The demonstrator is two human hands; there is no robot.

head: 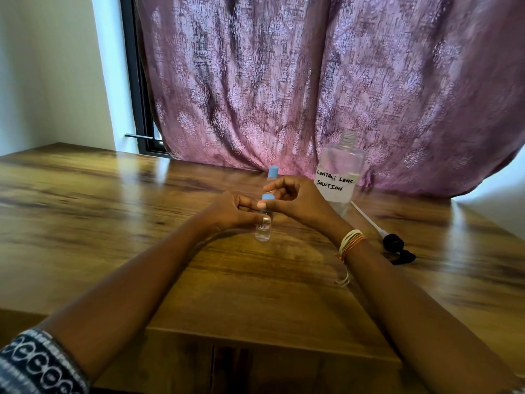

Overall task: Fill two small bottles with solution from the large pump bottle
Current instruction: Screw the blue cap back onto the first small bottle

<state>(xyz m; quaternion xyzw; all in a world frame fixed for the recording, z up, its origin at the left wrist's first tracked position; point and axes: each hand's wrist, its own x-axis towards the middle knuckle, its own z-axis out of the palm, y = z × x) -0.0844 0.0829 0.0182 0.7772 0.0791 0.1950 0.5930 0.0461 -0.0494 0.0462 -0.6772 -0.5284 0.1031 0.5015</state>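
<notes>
A small clear bottle [262,231] with a light blue cap [267,197] stands on the wooden table [113,223]. My left hand [231,210] grips its body. My right hand [298,199] pinches the blue cap from the right. A second small bottle with a blue cap [273,172] stands just behind, mostly hidden by my fingers. The large clear bottle [341,172], labelled "Contact Lens Solution", stands uncapped at the back right. Its black pump head with a white dip tube [393,243] lies on the table to the right.
A pink patterned curtain [312,81] hangs right behind the bottles along the table's far edge. A dark window frame [136,81] and a white wall are at the back left. The table's near edge runs below my forearms.
</notes>
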